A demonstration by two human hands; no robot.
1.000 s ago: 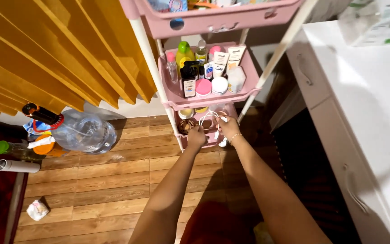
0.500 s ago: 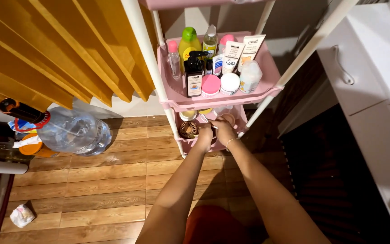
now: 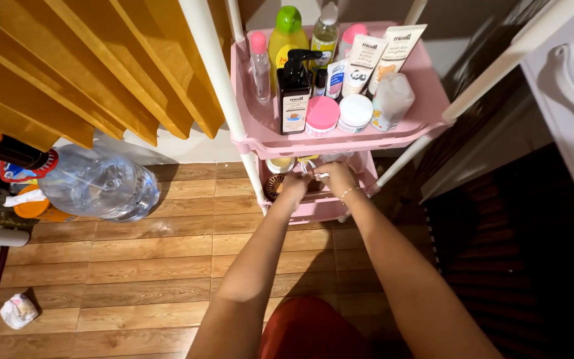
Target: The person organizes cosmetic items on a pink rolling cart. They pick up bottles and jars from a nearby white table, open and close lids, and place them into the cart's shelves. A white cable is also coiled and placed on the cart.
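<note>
Two hands reach into the bottom tier of a pink cart (image 3: 340,207), seen from the head camera, the only view. The left hand (image 3: 295,184) and right hand (image 3: 335,176) sit close together under the middle tray (image 3: 426,114). Between them runs a thin white cord (image 3: 315,171), looped and partly hidden by the tray's edge. The right hand's fingers look curled about the cord; the left hand's fingers are bent near it, but whether they pinch it I cannot tell, since the tray's shadow covers them. A bracelet (image 3: 348,193) circles the right wrist.

Just left of the left hand lies a round brown thing (image 3: 274,187) with a slotted face; behind it stands a small jar (image 3: 279,164).

As a judgement, the cord is light, limp and smooth. It will sag and tangle rather than hold a shape, so it is best gathered in loops and pinched where the strands cross, or taken by its stiffer end pieces. It could snag on the cart's posts or the things beside it if pulled hard.

On the middle tray stand a black pump bottle (image 3: 293,90), a green bottle (image 3: 286,33), tubes and pink-lidded jars. On the wood floor (image 3: 134,266), well apart to the left, lies a big clear water jug (image 3: 97,186). A yellow curtain (image 3: 88,66) hangs above it.
</note>
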